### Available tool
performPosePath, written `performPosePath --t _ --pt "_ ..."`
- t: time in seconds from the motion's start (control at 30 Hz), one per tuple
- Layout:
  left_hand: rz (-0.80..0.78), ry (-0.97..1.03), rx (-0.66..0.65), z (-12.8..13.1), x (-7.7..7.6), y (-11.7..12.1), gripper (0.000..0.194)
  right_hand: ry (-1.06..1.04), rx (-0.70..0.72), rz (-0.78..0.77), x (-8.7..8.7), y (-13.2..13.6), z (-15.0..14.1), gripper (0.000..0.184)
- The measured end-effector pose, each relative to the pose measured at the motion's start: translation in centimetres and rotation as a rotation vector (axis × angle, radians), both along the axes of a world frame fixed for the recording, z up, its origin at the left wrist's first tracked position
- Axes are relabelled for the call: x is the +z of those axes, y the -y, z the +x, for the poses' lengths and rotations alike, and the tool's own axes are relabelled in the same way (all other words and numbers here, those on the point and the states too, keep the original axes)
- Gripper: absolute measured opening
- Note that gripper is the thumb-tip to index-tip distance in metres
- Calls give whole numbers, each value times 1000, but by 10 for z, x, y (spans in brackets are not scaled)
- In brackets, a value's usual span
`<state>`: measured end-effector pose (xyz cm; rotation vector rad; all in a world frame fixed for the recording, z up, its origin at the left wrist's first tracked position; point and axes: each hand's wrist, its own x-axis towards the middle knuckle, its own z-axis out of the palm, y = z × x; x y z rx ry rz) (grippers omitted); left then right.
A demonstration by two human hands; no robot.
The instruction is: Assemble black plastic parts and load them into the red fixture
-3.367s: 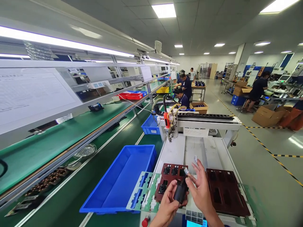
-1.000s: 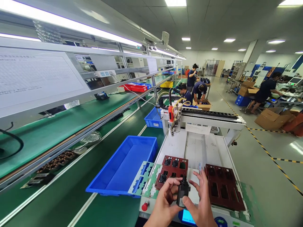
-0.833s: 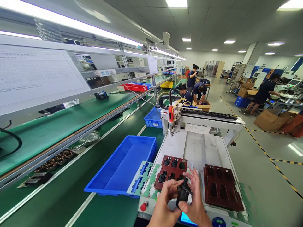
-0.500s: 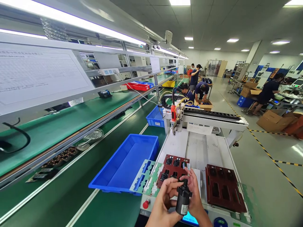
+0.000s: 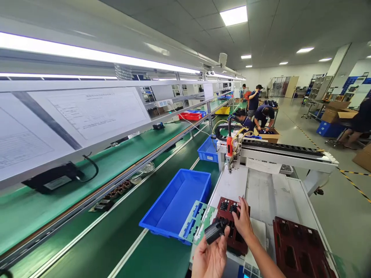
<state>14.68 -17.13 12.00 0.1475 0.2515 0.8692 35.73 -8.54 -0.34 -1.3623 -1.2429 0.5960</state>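
Note:
My left hand [image 5: 211,258] is closed around a small black cylindrical part [image 5: 214,231], held tilted above the near edge of the white machine bed [image 5: 261,189]. My right hand [image 5: 242,221] reaches over the left dark red fixture tray [image 5: 224,205], fingers bent onto its pockets; whether it holds anything is hidden. Several small black parts sit in that tray's pockets. A second dark red fixture tray [image 5: 301,247] lies to the right.
A blue bin [image 5: 179,202] stands left of the machine on the green conveyor [image 5: 121,235]. A green slotted plate [image 5: 197,220] lies beside the left tray. The machine's gantry [image 5: 278,152] spans the bed. Several people work farther down the line.
The view has swung left. My right hand let go of the black part and moved onto the left red tray. My left hand now holds the part alone, tilted.

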Motion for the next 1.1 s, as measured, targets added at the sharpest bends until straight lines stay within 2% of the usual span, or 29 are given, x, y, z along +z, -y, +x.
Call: performPosePath --t 0.1,0.17,0.23,0.3,0.33,0.4,0.47,0.6,0.63,0.7,0.8,0.87,0.97,1.03,1.1 --pt "-173 -4 -42 1 1 -1 55 -6 2 3 -11 -8 -2 64" --pt "-220 -10 -111 -5 -3 0 54 -7 -5 7 -14 -11 -2 64" --pt "-149 -15 -129 -14 -10 2 50 -10 -7 15 -14 -14 -2 64" --pt "-5 -57 -76 -23 -15 4 49 -19 1 27 -10 -18 -4 63" --pt "68 -92 -40 -27 -17 5 55 -27 6 33 -6 -20 -4 61" --pt "174 -160 -2 -32 -20 5 73 -50 11 51 6 -23 -6 58" --pt "207 -198 7 -33 -23 5 73 -81 0 72 26 -22 -6 56" --pt "36 -394 78 -24 -30 1 24 -190 -62 87 82 -8 -2 72" --pt "-6 -459 100 -19 -31 -1 21 -253 -65 76 97 -2 -1 77" --pt "-6 -542 118 -9 -28 -4 26 -367 -28 58 127 11 -1 83" --pt "157 -574 82 9 -18 -5 50 -480 88 28 160 33 -7 82" --pt "275 -587 49 19 -12 -4 65 -533 165 2 171 47 -14 78" --pt "366 -590 64 26 -7 -1 94 -570 264 -5 175 65 -24 69" --pt "393 -619 114 25 -6 -1 108 -499 246 3 173 76 -27 64" --pt "478 -725 200 20 -5 -4 101 -406 145 -4 171 85 -26 61"
